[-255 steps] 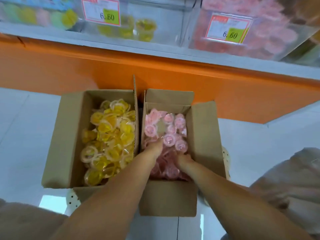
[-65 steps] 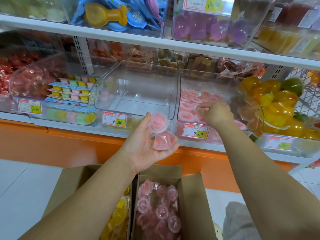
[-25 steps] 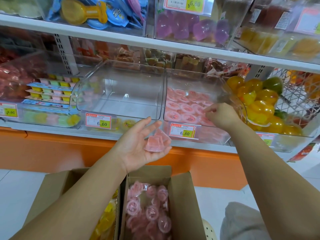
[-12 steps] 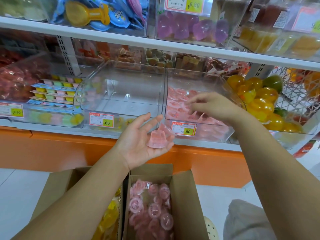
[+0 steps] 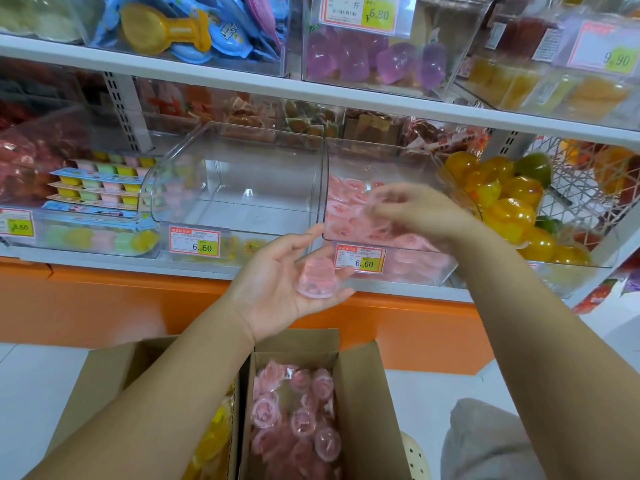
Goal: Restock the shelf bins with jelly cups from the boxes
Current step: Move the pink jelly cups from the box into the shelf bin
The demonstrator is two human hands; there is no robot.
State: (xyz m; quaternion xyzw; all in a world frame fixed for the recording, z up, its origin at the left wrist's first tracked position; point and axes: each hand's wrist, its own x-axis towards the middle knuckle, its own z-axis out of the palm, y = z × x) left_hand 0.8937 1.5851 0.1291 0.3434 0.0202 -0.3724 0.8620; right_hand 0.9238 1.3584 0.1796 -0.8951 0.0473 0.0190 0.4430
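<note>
Head view: jelly cup (image 5: pixel 317 277) loose on the upturned left hand (image 5: pixel 273 289) (no finger over it); a tilt could drop it. Right hand (image 5: pixel 422 211) blurred above the bin (image 5: pixel 440 271), grip unclear.

Left grip (image 5: pixel 277 289) palm-up carrying pink jelly cup (image 5: pixel 317 277), right grip (image 5: pixel 420 211) pinching second cup (image 5: pixel 373 204) over pink-filled bin (image 5: pixel 367 161)

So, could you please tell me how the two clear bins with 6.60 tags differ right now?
The left bin holds only a few yellow cups low at its front; the right bin holds many pink cups. The right hand is at the right bin's opening; none is at the left bin. Both are clear, tagged 6.60.
</note>
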